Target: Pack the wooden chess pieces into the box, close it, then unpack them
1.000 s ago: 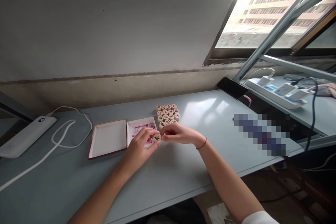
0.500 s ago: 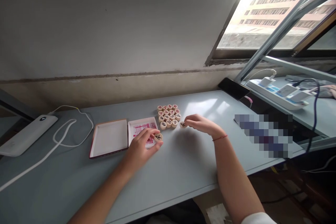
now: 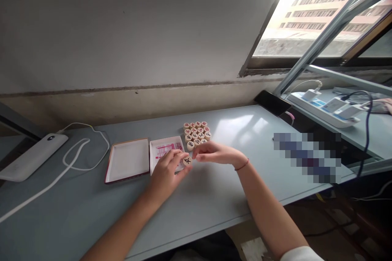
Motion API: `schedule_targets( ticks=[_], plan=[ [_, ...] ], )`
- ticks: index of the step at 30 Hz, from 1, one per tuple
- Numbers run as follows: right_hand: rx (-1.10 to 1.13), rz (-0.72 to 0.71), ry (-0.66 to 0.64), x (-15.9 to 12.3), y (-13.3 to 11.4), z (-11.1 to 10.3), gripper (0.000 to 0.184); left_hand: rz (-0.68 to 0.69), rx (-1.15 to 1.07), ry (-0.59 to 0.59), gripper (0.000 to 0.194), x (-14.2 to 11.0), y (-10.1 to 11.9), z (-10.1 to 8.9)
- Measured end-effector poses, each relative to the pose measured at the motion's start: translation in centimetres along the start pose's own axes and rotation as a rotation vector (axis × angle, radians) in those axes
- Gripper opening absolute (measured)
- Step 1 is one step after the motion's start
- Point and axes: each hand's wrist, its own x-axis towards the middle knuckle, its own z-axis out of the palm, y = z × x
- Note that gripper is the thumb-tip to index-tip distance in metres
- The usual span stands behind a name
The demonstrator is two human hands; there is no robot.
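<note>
We log the left hand (image 3: 167, 167) pinching a round cream wooden disc with a black character (image 3: 187, 161) in its fingertips, just off the near right corner of a shallow white box with pink-printed paper (image 3: 167, 138). The right hand (image 3: 216, 153) lies to the right, loosely open, apparently empty, its fingers just beside the disc. The left hand is the nearer. A cluster of round wooden discs (image 3: 196, 132) sits farther away on the pale grey surface (image 3: 232, 187).
</note>
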Motion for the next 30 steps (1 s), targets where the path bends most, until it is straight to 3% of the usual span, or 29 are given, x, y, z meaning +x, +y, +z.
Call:
schedule_targets(
  ticks=[2,5,8,10,12,19,25,30],
  plan=[
    [0.014,-0.047,-0.053,0.6,-0.8,1.0,0.033,0.021,0.026,0.013,0.022,-0.1,-0.1,0.3],
    [0.018,-0.052,-0.014,0.6,-0.9,1.2,0.033,0.034,0.055,0.009,0.023,-0.1,-0.2,0.4],
    [0.023,0.045,0.162,-0.5,0.0,-0.5,0.033,-0.019,0.111,0.020,0.031,0.0,-0.5,0.2],
    [0.013,0.177,0.341,-1.4,1.0,-1.9,0.032,-0.075,0.144,0.035,0.033,0.2,-0.8,-0.1],
    [-0.025,0.301,0.431,-2.1,2.0,-3.0,0.031,-0.113,0.164,0.053,0.030,0.4,-1.2,-0.6],
    [-0.169,0.469,0.408,-1.8,3.9,-3.4,0.034,-0.145,0.197,0.111,0.025,0.9,-2.1,-2.0],
    [-0.269,0.494,0.354,-2.2,3.6,-3.3,0.042,-0.184,0.216,0.090,0.026,1.0,-2.2,-2.5],
    [-0.404,0.498,0.342,-1.7,3.7,-2.8,0.032,-0.228,0.217,0.111,0.026,1.1,-2.5,-3.2]
  ],
)
